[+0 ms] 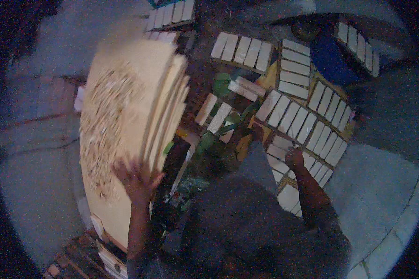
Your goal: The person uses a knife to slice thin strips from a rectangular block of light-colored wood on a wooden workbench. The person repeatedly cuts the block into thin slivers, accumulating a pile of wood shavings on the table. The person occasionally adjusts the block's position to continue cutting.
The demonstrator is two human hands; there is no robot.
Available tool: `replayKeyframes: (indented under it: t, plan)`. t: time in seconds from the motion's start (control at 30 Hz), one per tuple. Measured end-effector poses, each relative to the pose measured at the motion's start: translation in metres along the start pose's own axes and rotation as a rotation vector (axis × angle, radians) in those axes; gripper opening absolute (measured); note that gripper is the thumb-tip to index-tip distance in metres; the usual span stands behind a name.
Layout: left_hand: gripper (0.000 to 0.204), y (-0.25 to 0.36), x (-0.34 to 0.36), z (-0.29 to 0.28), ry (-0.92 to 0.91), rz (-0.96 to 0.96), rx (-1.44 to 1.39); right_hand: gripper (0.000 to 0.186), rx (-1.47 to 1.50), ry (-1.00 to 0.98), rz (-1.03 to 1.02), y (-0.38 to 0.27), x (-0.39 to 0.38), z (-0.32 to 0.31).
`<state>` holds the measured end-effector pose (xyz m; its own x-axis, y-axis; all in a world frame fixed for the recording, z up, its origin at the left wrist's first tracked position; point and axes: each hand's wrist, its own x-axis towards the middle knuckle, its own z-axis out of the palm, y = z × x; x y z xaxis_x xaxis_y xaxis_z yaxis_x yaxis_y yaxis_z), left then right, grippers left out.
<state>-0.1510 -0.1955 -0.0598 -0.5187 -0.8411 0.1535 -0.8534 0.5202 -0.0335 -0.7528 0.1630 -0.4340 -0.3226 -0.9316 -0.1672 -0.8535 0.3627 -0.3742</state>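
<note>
Forearm [138, 232] extended forward, the left hand [137, 179] spreads wide, gripping nothing, at the pale panel stack's [135, 111] near end, left; the right hand [294, 159] curls by white blocks [279, 111], right, its hold unclear.

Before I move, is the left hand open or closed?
Open: the left hand is splayed, not curled, over the pale board; contact unclear.

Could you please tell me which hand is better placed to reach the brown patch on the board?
Probably the left hand: it is spread over the board, close to the patch, while the right hand is off by the pale blocks.
</note>
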Motion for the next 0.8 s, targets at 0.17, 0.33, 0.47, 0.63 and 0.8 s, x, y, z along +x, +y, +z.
replayKeyframes:
  t: [0.17, 0.33, 0.47, 0.63, 0.8]
  plan:
    - [0.14, 0.043, 0.038, -0.018, -0.08, -0.021, 0.38, 0.065, -0.152, -0.326, 0.079, 0.033, 0.132, 0.063]
    - [0.139, 0.051, 0.087, 0.023, -0.102, -0.076, 0.448, 0.068, -0.203, -0.424, 0.089, 0.1, 0.298, 0.186]
    - [0.139, 0.059, 0.136, 0.051, -0.138, -0.079, 0.483, 0.064, -0.237, -0.256, 0.031, 0.135, 0.383, 0.279]
    - [0.138, 0.064, 0.158, 0.085, -0.163, -0.101, 0.532, 0.074, -0.192, 0.176, -0.307, 0.142, 0.508, 0.335]
    - [0.138, 0.07, 0.197, 0.089, -0.209, -0.089, 0.535, 0.087, -0.355, 0.097, -0.293, 0.173, 0.554, 0.383]
